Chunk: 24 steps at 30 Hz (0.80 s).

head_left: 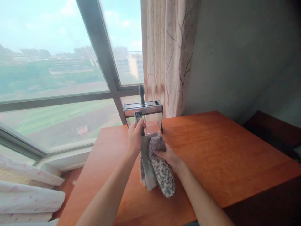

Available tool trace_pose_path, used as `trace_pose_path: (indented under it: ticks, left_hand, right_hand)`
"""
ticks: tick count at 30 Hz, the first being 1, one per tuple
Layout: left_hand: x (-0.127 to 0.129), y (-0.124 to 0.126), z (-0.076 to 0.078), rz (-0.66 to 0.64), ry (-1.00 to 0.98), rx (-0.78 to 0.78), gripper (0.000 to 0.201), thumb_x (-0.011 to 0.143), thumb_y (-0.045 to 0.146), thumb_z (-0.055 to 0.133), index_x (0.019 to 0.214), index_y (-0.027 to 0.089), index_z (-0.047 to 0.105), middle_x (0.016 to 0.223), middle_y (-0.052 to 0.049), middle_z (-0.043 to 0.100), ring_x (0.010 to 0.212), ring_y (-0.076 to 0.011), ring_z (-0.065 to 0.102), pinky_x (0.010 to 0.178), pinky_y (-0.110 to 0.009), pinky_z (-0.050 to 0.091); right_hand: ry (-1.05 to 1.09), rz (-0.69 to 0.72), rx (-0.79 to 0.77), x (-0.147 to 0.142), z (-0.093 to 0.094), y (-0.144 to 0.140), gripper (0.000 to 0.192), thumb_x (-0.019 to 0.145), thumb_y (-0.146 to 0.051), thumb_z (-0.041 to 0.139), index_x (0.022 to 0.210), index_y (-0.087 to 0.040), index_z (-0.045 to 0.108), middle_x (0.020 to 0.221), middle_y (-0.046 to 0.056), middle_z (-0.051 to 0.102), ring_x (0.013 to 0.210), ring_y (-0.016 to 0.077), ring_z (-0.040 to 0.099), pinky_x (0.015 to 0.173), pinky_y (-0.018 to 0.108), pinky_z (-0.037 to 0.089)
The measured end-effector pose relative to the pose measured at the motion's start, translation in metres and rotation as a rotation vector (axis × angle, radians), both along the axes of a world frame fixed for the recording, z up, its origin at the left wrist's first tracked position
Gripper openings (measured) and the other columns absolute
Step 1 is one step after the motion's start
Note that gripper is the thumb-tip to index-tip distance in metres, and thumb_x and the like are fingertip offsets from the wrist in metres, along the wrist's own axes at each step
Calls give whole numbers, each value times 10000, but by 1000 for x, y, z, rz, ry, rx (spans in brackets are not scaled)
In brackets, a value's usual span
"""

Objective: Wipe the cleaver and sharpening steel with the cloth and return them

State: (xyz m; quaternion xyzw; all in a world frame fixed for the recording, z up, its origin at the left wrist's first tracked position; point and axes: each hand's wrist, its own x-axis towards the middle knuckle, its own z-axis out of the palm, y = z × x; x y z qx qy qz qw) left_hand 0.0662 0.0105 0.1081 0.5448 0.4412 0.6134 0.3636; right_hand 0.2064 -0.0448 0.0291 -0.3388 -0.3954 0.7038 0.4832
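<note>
The left hand [135, 135] is closed round the black handle of a knife [147, 163], thumb along the top. The grey blade runs from that hand back toward the person, above the table [199, 150]. Just right of the blade, the right hand [168, 156] is curled on a fluffy grey cloth [163, 169], thumb over it and fingers mostly hidden beneath. The cloth lies along the blade's right side, and more fabric shows at its left; which side carries the cutting edge I cannot tell.

Just beyond the left hand stands a clear-walled block [143, 108], with a second handle [141, 94] upright in its top. The knife's butt overlaps the block in this view, so any gap there cannot be judged, and forward room looks tight. To the right of the right hand the tabletop runs wide before its near edge slants away. Left of the left hand a narrower strip ends at the side edge, with the window [54, 72] past it. A curtain [174, 53] hangs beyond the block.
</note>
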Motion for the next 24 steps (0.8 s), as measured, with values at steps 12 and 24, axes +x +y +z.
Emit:
trace_pose_path:
  ticks: [12,24]
  left_hand:
    - [11,-8,-6,-61,161,-2,317,864,422,510,665,178,541,659,6,517,671,-152,489,629,-255,360]
    - [-21,11,4,47,-160,64,329,817,431,576,611,177,543,676,-19,547,691,-152,523,684,-252,409]
  right_hand:
    - [62,-125,-4,-2,9,-1,388,653,-313,804,1007,-203,691,940,38,737,829,231,689,798,351,513]
    - [-3,64,4,-8,1,-5,394,626,-330,832,974,-211,690,949,26,727,840,207,670,810,340,503]
